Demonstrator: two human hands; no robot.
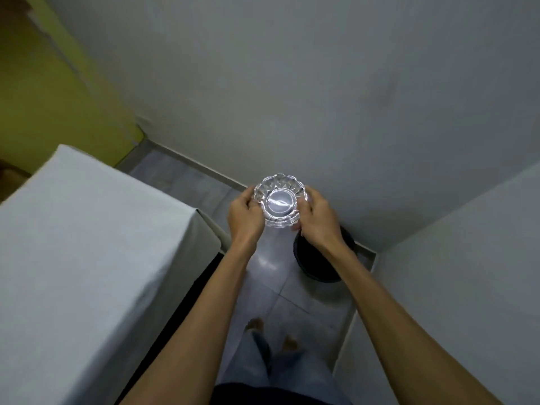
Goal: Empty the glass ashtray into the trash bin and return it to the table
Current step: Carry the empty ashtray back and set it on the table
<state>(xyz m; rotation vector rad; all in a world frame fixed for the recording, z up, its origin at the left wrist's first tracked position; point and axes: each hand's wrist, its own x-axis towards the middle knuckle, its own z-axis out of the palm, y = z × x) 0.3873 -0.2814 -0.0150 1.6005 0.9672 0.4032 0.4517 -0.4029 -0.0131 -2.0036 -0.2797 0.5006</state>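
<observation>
A clear cut-glass ashtray (279, 201) with a scalloped rim is held in the air in front of me, its round base facing me. My left hand (244, 217) grips its left side and my right hand (318, 219) grips its right side. Below and to the right, on the floor in the corner, stands a dark round trash bin (324, 263), partly hidden behind my right wrist. The ashtray hangs above the floor just left of the bin's mouth. The table (87, 258), covered with a pale cloth, fills the left of the view.
Grey walls (321, 97) close the corner ahead and on the right. A narrow strip of grey tiled floor (280, 287) runs between table and right wall. My bare feet (271, 334) and jeans show below. A yellow-green wall (43, 92) stands at far left.
</observation>
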